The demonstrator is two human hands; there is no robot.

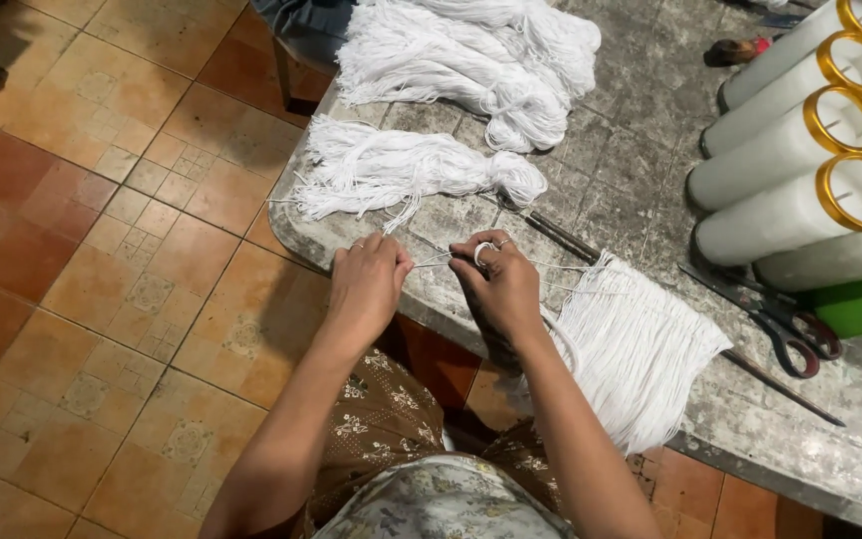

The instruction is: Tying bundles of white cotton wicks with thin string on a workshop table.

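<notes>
Left hand point(366, 284) and right hand point(499, 284) side by side at the near edge of the grey stone tabletop point(631, 190), each grip pinched shut on thin white strings point(431, 262) stretched taut between them, one strand looped round a right finger. Just right of the hands, a fringe of white cords point(636, 349) draped over the tabletop edge along a thin rod point(785, 389); beyond, two bundles of white yarn point(401, 170). Scissors point(785, 324) and white rolls with gold rims point(800, 150) further right.
</notes>
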